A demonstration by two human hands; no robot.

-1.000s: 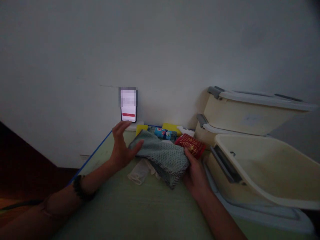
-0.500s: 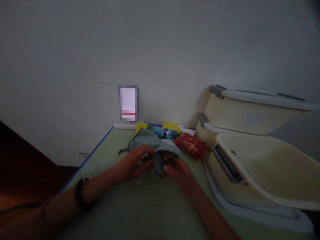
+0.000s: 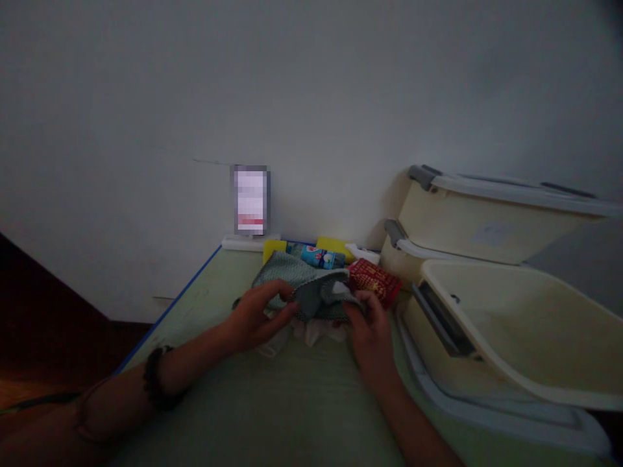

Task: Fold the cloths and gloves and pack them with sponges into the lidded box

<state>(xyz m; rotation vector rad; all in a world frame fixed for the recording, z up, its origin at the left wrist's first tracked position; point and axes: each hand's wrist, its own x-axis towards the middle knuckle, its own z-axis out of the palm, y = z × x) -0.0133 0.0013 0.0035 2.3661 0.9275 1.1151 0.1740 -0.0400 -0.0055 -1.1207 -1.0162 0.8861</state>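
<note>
A grey-green cloth [image 3: 311, 292] lies bunched on the pale green table [image 3: 272, 408]. My left hand [image 3: 257, 316] pinches its near left edge. My right hand [image 3: 370, 322] grips the cloth's right side, fingers closed on the fabric. A white glove or rag [image 3: 311, 332] shows from under the cloth between my hands. A red packet [image 3: 374, 281] lies just beyond my right hand.
A lit phone [image 3: 250, 200] leans on the wall atop a white block [image 3: 249, 243]. Yellow sponges [image 3: 275, 248], a small blue bottle [image 3: 322, 257] and a white item sit at the wall. Cream plastic bins [image 3: 487, 220] with grey latches are stacked at right; an open one [image 3: 525, 331] is nearest.
My left hand left the phone and came down onto the cloth. Both hands gathered the cloth, folded it toward me, then lifted its edge and spread apart.
</note>
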